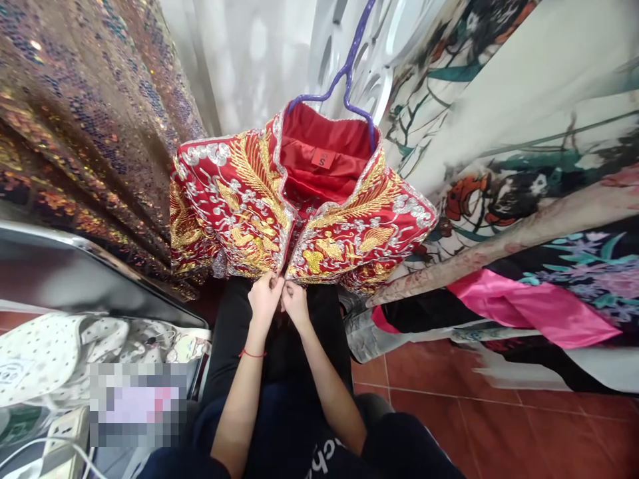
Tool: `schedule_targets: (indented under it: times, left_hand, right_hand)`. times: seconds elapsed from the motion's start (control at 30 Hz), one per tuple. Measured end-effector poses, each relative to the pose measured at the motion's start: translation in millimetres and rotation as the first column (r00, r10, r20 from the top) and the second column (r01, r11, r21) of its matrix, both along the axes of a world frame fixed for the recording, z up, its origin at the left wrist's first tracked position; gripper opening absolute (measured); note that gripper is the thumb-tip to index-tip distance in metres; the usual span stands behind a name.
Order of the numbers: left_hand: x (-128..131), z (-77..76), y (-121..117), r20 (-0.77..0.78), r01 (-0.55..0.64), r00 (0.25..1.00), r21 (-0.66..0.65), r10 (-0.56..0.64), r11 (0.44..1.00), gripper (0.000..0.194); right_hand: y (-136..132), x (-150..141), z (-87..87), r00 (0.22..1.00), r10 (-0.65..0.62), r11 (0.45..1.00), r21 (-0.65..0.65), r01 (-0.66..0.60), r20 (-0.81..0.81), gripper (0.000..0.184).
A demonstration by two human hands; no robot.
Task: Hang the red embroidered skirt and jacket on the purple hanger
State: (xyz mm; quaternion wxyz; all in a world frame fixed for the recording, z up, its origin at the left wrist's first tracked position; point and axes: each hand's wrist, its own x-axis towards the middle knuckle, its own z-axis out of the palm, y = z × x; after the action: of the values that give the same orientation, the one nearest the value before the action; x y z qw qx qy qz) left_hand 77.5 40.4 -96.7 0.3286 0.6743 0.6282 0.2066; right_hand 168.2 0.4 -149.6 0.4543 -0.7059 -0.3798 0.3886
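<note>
A red jacket (pixel 239 206) thick with gold and silver embroidery hangs on a purple hanger (pixel 344 73) in front of me. Its red lining shows a small tag with an S. My left hand (pixel 264 296) and my right hand (pixel 295 303) meet at the bottom of the jacket's front opening. The fingers of both hands are pinched on the two front edges where they come together. A red string is tied round my left wrist.
A sequined bronze fabric (pixel 74 113) hangs at the left. Painted floral cloths (pixel 524 153) and a pink cloth (pixel 534 309) hang at the right. A table edge (pixel 100 256) with spotted cloth and a power strip (pixel 62 436) lies lower left. The floor (pixel 499 432) is red tile.
</note>
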Motion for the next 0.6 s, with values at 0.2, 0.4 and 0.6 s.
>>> schedule_targets:
  times: [0.2, 0.4, 0.6]
  left_hand:
    - [-1.4, -23.7, 0.6, -0.124, 0.024, 0.992, -0.090, -0.035, 0.996, 0.022]
    - [-5.3, -40.0, 1.6, -0.174, 0.015, 0.984, -0.128, -0.038, 0.992, 0.017]
    - [-28.9, -40.0, 10.6, -0.169, -0.070, 0.984, -0.076, 0.056, 0.995, 0.021]
  right_hand:
    - [8.6, 6.2, -36.6, 0.975, 0.025, 0.989, -0.136, -0.056, -0.220, 0.035]
    - [5.8, 1.2, -62.7, 0.938, -0.022, 0.953, -0.290, -0.084, -0.346, 0.041]
    - [4.8, 6.8, -69.4, 0.944, -0.100, 0.929, -0.369, -0.025, -0.314, 0.040]
